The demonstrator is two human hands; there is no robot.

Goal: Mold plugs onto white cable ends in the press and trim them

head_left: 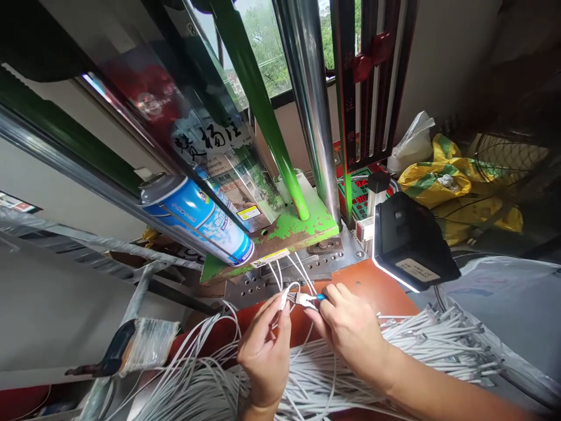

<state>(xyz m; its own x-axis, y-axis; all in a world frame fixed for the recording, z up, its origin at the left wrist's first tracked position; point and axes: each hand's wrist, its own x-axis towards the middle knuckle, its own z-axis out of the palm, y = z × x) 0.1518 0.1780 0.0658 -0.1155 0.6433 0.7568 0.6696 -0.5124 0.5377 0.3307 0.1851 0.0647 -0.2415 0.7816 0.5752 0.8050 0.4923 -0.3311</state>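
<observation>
My left hand (265,345) pinches a white cable (286,295) near its pale moulded end between thumb and fingertips. Closed around the blue handles of small nippers (305,299), my right hand (350,321) is just beside it. The nippers' metal jaws point left at the cable's end; whether they touch it I cannot tell. Behind my fingers, a few white cables (302,268) run up to the metal mould plate (254,286) under the green press. Below both hands lies a large heap of white cables (307,374).
A blue spray can (197,219) leans on the green press plate (302,231). To the right hangs a black lamp (407,242). Metal-tipped cable ends (447,339) are bundled at the right. A wrapped lever (149,348) stands at the left; yellow bags (456,181) lie at the back right.
</observation>
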